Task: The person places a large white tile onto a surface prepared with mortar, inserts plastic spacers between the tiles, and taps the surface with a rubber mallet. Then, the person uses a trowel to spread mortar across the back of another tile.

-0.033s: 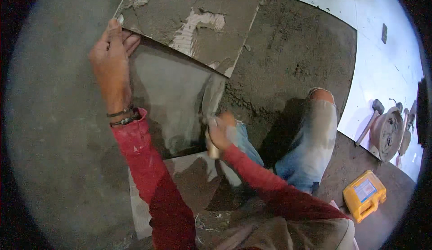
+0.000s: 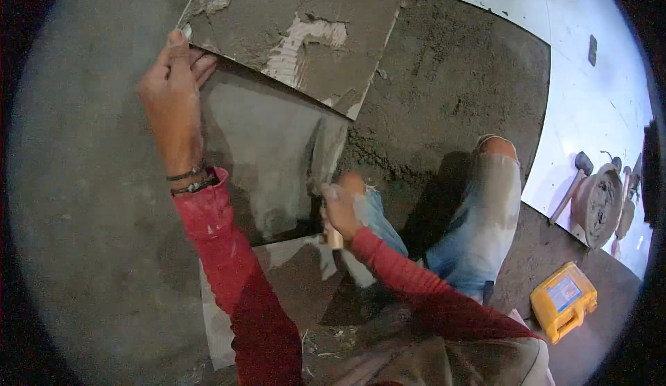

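Note:
My left hand (image 2: 173, 94) pinches the left corner of a square tile (image 2: 361, 53), thumb above and fingers beneath. Grey mortar coats its upward face, with a bare ridged white patch near the middle. My right hand (image 2: 340, 209) grips the wooden handle of a trowel (image 2: 327, 151). Its mortar-smeared blade points away from me, below the tile's near corner. Between my hands, a smooth grey panel (image 2: 257, 136) lies under the raised tile edge. Another tile (image 2: 277, 264) with a ridged, partly mortared back lies closer to me.
Rough mortar (image 2: 465, 73) spreads right of the tile, beside my knees. White laid tiles (image 2: 576, 94) border it. On them rest a mortar-filled bowl (image 2: 598, 205) and a mallet (image 2: 576, 181). A yellow jug (image 2: 563, 303) stands at the lower right. Grey floor (image 2: 90, 178) extends left.
My right hand has shifted slightly right and toward me with the trowel handle. My left hand and the tile have barely moved.

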`<action>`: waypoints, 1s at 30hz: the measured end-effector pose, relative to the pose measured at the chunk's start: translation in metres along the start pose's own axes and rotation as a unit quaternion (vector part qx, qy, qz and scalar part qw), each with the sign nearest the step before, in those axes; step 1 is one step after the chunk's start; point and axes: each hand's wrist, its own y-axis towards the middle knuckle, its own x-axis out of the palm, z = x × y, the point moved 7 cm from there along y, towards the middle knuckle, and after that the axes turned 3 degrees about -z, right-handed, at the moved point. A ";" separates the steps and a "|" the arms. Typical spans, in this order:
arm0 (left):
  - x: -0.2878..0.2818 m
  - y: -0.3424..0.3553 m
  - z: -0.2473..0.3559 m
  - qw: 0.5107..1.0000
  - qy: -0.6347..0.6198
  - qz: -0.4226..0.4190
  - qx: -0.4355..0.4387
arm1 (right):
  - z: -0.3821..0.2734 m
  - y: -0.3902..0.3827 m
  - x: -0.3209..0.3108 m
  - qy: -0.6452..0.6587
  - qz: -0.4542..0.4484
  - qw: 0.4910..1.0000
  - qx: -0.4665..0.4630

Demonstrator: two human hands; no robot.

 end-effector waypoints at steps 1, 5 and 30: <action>0.007 0.000 0.002 1.000 0.005 -0.006 0.000 | 0.008 0.001 -0.010 0.006 -0.009 1.000 0.020; 0.027 0.006 0.013 0.998 -0.021 -0.040 0.037 | 0.047 0.110 -0.079 0.273 0.051 0.956 0.089; 0.012 0.001 0.004 1.000 -0.013 0.001 0.006 | 0.019 0.065 -0.042 -0.138 0.129 0.916 -0.353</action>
